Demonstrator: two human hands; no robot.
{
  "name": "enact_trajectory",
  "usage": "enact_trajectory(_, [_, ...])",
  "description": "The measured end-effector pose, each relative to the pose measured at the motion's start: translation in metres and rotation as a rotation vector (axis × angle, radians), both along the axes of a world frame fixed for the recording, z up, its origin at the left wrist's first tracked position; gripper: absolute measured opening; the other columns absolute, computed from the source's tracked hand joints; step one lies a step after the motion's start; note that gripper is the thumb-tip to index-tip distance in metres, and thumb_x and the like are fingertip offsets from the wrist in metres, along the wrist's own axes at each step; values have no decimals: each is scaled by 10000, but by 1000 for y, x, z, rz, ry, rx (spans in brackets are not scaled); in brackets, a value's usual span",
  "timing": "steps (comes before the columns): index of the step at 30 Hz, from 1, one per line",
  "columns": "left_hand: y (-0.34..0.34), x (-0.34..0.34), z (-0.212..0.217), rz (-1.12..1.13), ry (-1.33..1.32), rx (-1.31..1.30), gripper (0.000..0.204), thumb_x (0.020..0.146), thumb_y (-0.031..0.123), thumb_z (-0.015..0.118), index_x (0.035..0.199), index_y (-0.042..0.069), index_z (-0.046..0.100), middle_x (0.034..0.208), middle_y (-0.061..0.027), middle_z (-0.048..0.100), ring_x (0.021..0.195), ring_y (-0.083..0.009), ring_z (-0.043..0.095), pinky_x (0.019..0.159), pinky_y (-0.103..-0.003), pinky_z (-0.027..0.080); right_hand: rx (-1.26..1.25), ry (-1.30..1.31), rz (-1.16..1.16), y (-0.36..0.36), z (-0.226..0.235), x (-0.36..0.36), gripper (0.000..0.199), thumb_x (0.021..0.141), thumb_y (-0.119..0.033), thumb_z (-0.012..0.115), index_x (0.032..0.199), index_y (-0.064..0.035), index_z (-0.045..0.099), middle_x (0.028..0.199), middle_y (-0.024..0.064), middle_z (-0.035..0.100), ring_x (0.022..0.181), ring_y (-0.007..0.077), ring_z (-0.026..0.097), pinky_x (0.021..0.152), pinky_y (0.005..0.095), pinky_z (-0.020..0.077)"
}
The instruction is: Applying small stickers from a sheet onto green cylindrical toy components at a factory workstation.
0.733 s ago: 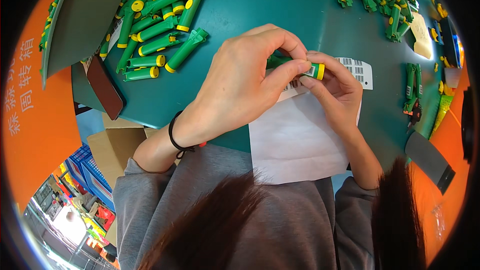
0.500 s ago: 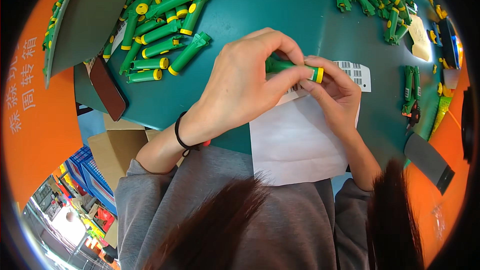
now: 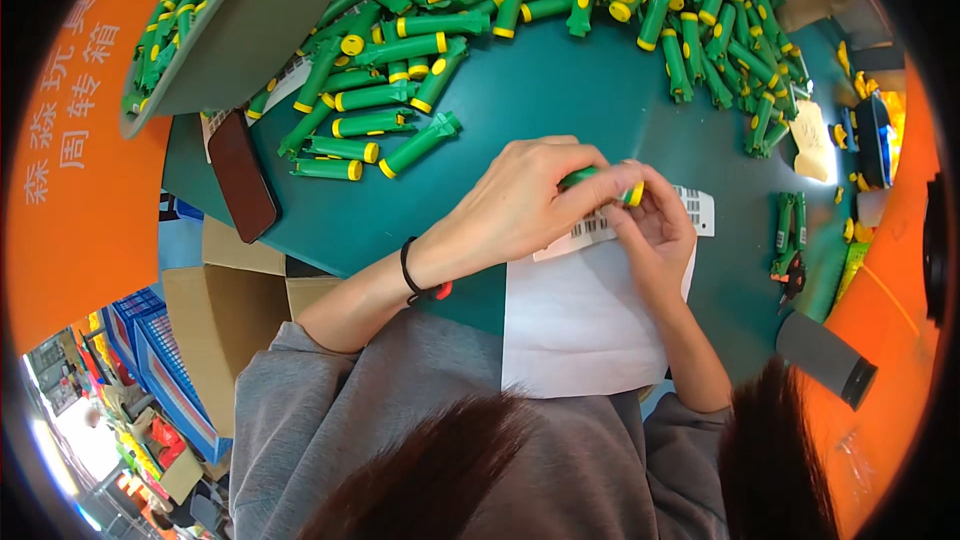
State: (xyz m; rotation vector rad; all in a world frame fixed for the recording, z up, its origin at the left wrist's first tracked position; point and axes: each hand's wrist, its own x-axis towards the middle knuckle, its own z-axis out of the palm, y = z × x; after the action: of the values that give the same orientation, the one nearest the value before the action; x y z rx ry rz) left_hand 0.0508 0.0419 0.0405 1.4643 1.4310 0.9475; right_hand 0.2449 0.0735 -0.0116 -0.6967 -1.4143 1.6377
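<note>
On a teal table [image 3: 560,110], just above a white sheet [image 3: 585,325] – green tube [image 3: 600,183] held between both hands. Long axis runs roughly left-right, yellow cap at the right end, tilted slightly down that way; most of the body is hidden under fingers. Left hand [image 3: 520,202] wraps over it, fingers curled and pinching the tube. Right hand [image 3: 655,225] pinches the capped end from below. A barcode label strip [image 3: 640,220] lies under the hands. Pile of the same green tubes [image 3: 560,0] across the far table, well apart. Dark phone [image 3: 241,175] at left edge, grey tray [image 3: 250,20] above it. Orange bin wall [image 3: 80,190] left, cardboard boxes [image 3: 220,310] below.
</note>
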Motion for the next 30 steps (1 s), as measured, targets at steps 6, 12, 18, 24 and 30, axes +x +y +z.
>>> enact_trajectory(6, [-7,-54,36,384,246,390,249,788,308,835,819,73,759,713,-20,669,641,-96,617,560,-246,469,769,-829,29,20,35,4,512,760,-182,808,1237,-111,638,1297,92,565,1136,322,552,1101,463,316])
enact_trajectory(12, [-16,-189,93,1117,598,588,233,891,215,735,1018,20,743,921,-61,728,832,-111,632,763,-246,483,695,-869,176,29,38,3,302,793,-207,797,1051,-68,722,1045,78,681,1050,257,579,989,398,411])
enact_trajectory(18, [-43,-39,33,171,680,566,401,718,184,847,1096,111,731,1074,-53,692,993,-219,648,896,-353,506,368,-822,162,32,41,-14,161,840,-138,754,941,-15,732,892,74,684,823,199,591,780,307,444])
enact_trajectory(24, [-40,-11,-32,262,623,534,234,779,178,784,990,97,724,972,4,644,886,-205,586,743,-338,440,385,-746,78,25,42,-14,127,852,-92,731,930,8,728,838,63,650,768,147,581,711,271,441])
enact_trajectory(30, [-36,-10,-39,236,616,648,195,739,116,793,920,96,724,945,25,657,835,-179,588,704,-320,434,270,-713,65,24,36,-14,120,854,-75,730,924,22,723,817,52,631,755,118,574,675,250,442])
